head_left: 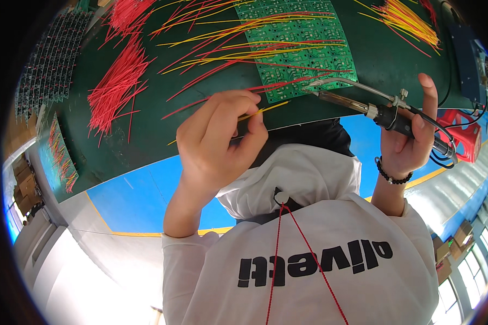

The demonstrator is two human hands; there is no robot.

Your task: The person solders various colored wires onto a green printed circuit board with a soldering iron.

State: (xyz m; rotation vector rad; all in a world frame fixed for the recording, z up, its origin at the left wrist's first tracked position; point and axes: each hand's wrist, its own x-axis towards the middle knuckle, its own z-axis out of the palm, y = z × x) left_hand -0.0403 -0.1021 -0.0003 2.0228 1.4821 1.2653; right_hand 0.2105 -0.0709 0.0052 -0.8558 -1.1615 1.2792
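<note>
No bins or trays in view; everything lies loose on the green surface. Landmark: green circuit board at top centre of the surface, with yellow and red wires lying across it. Left of the board, a thick bundle of red wires; another red bunch above that at the top edge. Right of the board, a yellow-and-red wire bundle. Far left of the board, at the surface edge, a dark rack of boards, and below it a small green board with short red and yellow wires. Left hand sits just below the board's lower left corner, forearm coming up from the white sleeve, fingers curled shut with thumb and fingertips pinched on a yellow wire whose free end points at the board's bottom edge. Right hand is lower right of the board, wrist with a dark bead bracelet, fingers wrapped around the black handle of a soldering iron, index finger raised straight up off the handle. Iron shaft plus its thin metal feed tube run left from the hand; the tip sits at the board's lower right edge, cannot tell if it touches. Black cable leaves the handle to the right. The hands are well apart.
</note>
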